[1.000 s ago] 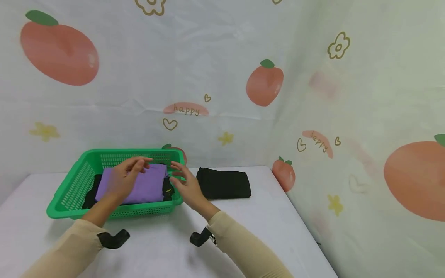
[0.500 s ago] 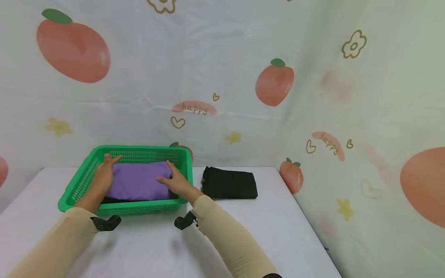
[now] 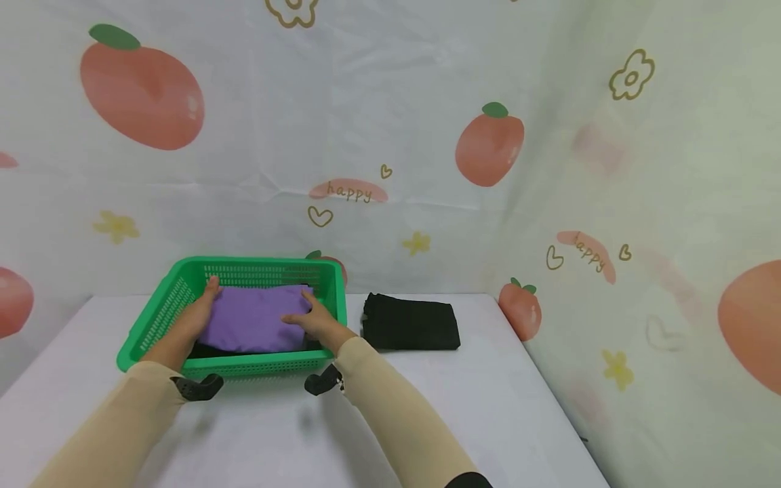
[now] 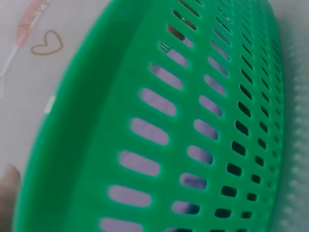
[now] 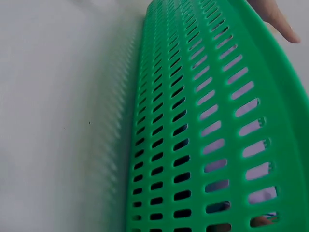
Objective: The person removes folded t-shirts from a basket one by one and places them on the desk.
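Observation:
A folded purple cloth (image 3: 253,318) lies in a green plastic basket (image 3: 262,369), on top of dark fabric (image 3: 213,351). My left hand (image 3: 190,320) grips the cloth at its left edge; most of its fingers are hidden. At the opposite edge, my right hand (image 3: 316,321) holds the cloth between thumb and fingers, with the thumb over its top. Both wrist views mostly show the basket's slotted wall (image 4: 145,130), with purple behind the holes. Part of the left hand (image 5: 277,19) appears above the rim in the right wrist view.
A folded black cloth (image 3: 411,324) lies on the white table (image 3: 488,407), right of the basket. A white curtain (image 3: 403,88) printed with fruit hangs behind and along the right side. The basket stands near the back of the table.
Both hands have come down into the basket, spread to the purple cloth's two side edges, then closed on it. The head view has turned slightly left. The black cloth stays put.

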`<state>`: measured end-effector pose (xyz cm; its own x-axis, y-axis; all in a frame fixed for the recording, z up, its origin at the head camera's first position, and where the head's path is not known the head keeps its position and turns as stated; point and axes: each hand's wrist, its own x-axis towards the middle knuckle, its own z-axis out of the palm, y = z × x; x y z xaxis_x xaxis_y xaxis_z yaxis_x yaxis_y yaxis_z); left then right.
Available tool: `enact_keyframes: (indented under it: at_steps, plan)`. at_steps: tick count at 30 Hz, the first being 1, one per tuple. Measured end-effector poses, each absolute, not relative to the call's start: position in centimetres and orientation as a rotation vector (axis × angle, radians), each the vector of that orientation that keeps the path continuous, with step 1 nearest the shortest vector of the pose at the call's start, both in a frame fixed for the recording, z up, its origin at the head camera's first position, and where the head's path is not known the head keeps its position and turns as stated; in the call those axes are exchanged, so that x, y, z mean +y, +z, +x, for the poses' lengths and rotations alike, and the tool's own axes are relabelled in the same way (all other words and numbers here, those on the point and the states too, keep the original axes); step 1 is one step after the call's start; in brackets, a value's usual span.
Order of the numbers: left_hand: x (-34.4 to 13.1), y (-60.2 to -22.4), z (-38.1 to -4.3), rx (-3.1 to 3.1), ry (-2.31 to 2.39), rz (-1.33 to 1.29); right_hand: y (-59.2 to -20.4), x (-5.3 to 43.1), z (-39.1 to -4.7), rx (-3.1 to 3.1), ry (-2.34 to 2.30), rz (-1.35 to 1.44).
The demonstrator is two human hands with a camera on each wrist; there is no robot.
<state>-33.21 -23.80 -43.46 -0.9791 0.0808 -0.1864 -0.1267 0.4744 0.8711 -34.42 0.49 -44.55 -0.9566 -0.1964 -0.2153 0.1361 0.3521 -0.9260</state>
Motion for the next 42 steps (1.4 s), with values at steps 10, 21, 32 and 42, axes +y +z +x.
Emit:
enact_keyframes:
  at_steps: [10, 21, 32, 42]
  plan:
    - [-23.2, -43.2, -33.0, 2.466, 1.415, -0.088, -45.0, -0.3, -35.0, 2.394, -1.59, -0.009]
    - [-22.6, -43.6, -32.8, 2.332, 1.551, -0.177, -45.1, -0.3, -35.2, 2.358, -1.551, -0.042]
    - [-22.9, -44.4, -32.9, 2.49, 1.432, -0.08, -45.1, -0.4, -35.2, 2.349, -1.521, -0.095]
    - [-23.2, -44.3, -33.0, 2.7, 1.25, -0.058, -45.1, -0.5, -35.5, 2.325, -1.561, -0.087]
